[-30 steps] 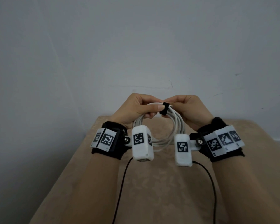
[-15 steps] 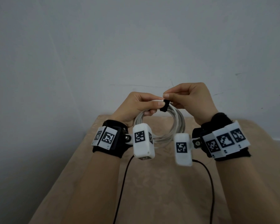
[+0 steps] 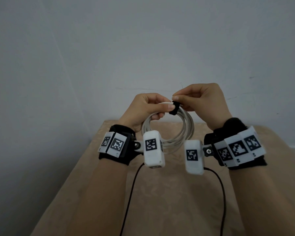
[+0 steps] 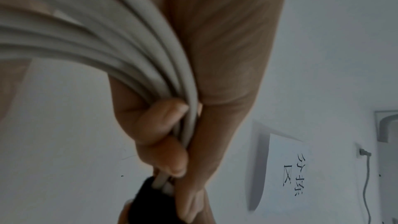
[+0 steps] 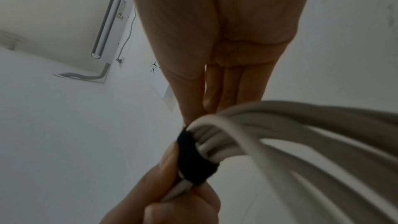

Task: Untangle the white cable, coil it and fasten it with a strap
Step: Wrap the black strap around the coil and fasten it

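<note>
The white cable (image 3: 184,133) hangs as a round coil of several loops between both hands, above the table. A black strap (image 3: 173,109) is wrapped around the top of the coil. My left hand (image 3: 163,110) grips the bundled loops just left of the strap, thumb on top. My right hand (image 3: 176,99) pinches the upper end of the strap from above. In the left wrist view the fingers (image 4: 165,125) curl round the cable (image 4: 129,48), with the strap (image 4: 148,198) beyond them. The right wrist view shows the strap (image 5: 193,157) snug round the cable (image 5: 301,134).
A table with a beige patterned cloth (image 3: 160,201) lies below the hands, against a plain grey wall. Two black wires (image 3: 131,193) run from the wrist cameras toward me. A paper sign (image 4: 288,168) and an air conditioner (image 5: 107,21) are on the wall.
My right hand has risen from beside the coil to above the strap, with its wrist lifted. Both hands and the coil sit slightly higher. The left hand's grip is unchanged.
</note>
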Motion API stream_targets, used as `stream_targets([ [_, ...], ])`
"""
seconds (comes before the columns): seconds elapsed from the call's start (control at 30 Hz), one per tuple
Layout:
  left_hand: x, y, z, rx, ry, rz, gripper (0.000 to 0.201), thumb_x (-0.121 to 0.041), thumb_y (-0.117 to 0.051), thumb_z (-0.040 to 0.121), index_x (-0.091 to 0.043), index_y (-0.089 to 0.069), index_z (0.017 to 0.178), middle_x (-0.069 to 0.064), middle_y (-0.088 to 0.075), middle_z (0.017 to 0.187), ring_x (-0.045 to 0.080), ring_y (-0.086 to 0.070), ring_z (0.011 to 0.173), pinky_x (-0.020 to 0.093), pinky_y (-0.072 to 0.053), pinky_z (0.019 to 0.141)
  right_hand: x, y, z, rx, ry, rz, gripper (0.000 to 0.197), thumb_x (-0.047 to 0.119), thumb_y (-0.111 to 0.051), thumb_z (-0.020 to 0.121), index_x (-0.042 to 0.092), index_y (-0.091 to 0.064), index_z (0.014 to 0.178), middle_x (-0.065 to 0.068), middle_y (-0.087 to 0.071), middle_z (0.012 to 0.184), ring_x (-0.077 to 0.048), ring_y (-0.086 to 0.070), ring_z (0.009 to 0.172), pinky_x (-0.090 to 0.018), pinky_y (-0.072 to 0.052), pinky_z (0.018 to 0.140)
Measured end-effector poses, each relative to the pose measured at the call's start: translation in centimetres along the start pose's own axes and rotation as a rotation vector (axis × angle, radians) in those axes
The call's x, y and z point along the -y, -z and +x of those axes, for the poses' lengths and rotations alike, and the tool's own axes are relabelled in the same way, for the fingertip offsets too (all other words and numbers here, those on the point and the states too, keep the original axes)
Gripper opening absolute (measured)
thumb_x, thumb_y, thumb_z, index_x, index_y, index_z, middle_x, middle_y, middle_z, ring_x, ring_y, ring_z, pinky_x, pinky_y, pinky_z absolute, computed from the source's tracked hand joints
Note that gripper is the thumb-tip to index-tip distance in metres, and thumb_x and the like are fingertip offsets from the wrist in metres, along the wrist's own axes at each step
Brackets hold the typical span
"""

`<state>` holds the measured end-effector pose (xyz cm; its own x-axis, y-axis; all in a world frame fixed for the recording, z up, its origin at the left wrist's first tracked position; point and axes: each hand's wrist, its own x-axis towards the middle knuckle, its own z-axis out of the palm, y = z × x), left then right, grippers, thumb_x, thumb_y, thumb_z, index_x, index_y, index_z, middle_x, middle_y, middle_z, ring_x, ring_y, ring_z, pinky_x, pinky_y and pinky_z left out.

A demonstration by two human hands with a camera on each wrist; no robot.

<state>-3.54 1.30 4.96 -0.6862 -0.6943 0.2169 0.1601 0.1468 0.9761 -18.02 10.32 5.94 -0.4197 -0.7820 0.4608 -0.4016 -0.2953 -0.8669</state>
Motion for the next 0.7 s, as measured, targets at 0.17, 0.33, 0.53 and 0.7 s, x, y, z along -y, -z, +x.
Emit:
stream_targets([
  [0.17,0.3,0.0,0.17,-0.008,0.025,-0.013,0.008,0.004,-0.069,0.079,-0.003,-0.065,0.078,0.002,-0.063,0.057,0.007,-0.049,0.043,0.013,-0.037,0.04,-0.13,0.1,-0.03,0.013,0.01,-0.027,0.002,0.007,-0.074,0.079,0.007,-0.075,0.08,-0.008,-0.073,0.071,-0.013,-0.068,0.062,-0.025,-0.058,0.062],
  [0.33,0.57,0.02,0.21,-0.042,0.012,-0.022,0.01,0.005,-0.07,0.077,-0.004,-0.067,0.08,0.004,-0.062,0.057,0.008,-0.05,0.044,0.013,-0.037,0.042,0.03,0.43,-0.11,0.091,0.012,0.013,0.004,0.002,-0.072,0.079,0.001,-0.073,0.083,-0.008,-0.074,0.073,-0.017,-0.071,0.064,-0.028,-0.059,0.067],
  [0.53,0.26,0.14,0.33,-0.105,-0.029,-0.088,0.009,0.007,-0.07,0.076,-0.002,-0.069,0.079,0.003,-0.062,0.057,0.007,-0.048,0.045,0.012,-0.037,0.043,0.26,0.53,-0.21,0.117,0.043,0.079,0.007,0.003,-0.071,0.081,0.005,-0.074,0.087,-0.001,-0.075,0.079,-0.016,-0.073,0.072,-0.022,-0.057,0.071],
  [0.7,0.6,0.41,0.62,-0.173,0.03,-0.199,0.007,0.007,-0.069,0.076,0.001,-0.07,0.08,0.007,-0.061,0.059,0.007,-0.049,0.047,0.011,-0.037,0.041,-0.25,-0.27,-0.24,0.136,0.096,-0.069,0.021,0.003,-0.075,0.076,0.008,-0.074,0.097,0.0,-0.073,0.087,-0.006,-0.071,0.082,-0.017,-0.053,0.08],
])
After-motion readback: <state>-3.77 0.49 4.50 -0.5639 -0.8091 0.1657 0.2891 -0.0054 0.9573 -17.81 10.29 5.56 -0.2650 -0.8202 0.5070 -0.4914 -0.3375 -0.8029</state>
